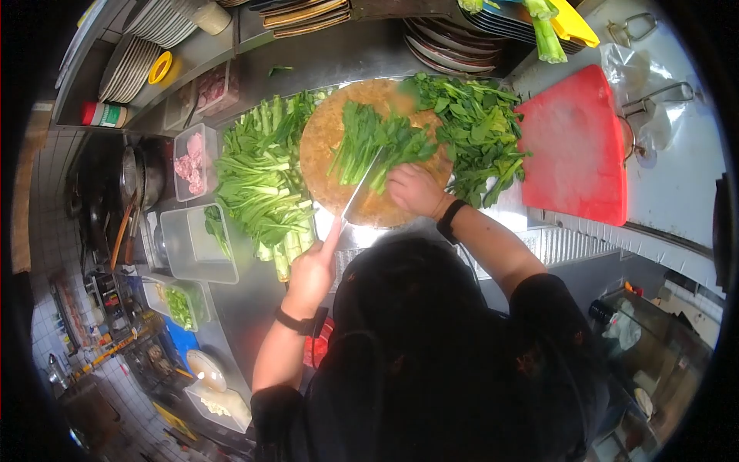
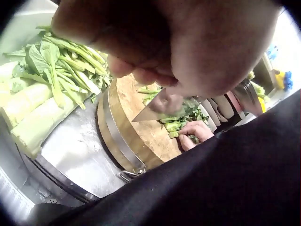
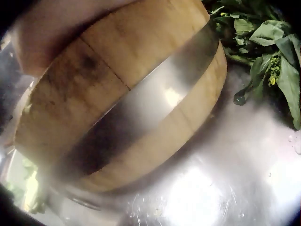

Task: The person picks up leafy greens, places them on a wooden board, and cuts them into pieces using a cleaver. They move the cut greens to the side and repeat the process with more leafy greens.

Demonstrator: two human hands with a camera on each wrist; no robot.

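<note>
A round wooden chopping block (image 1: 319,150) carries a bunch of leafy greens (image 1: 360,138). At its near left edge, my left hand (image 1: 312,273) grips the handle of a knife (image 1: 360,189), whose blade reaches in over the block beside the stems. In the left wrist view that hand (image 2: 188,42) fills the top, with the blade (image 2: 160,108) below it. My right hand (image 1: 416,190) holds the stem ends with bent fingers, to the right of the blade; its fingertips (image 2: 184,134) touch short pale-green stems. Only a blurred part of the right hand (image 3: 44,35) shows in the right wrist view.
Piled stalks (image 1: 265,185) lie left of the block, and loose leafy greens (image 1: 481,131) lie right. Farther right is a red board (image 1: 573,146). Plastic tubs (image 1: 198,245) stand at the left, one with pink meat (image 1: 190,165). Stacked plates (image 1: 446,46) stand behind.
</note>
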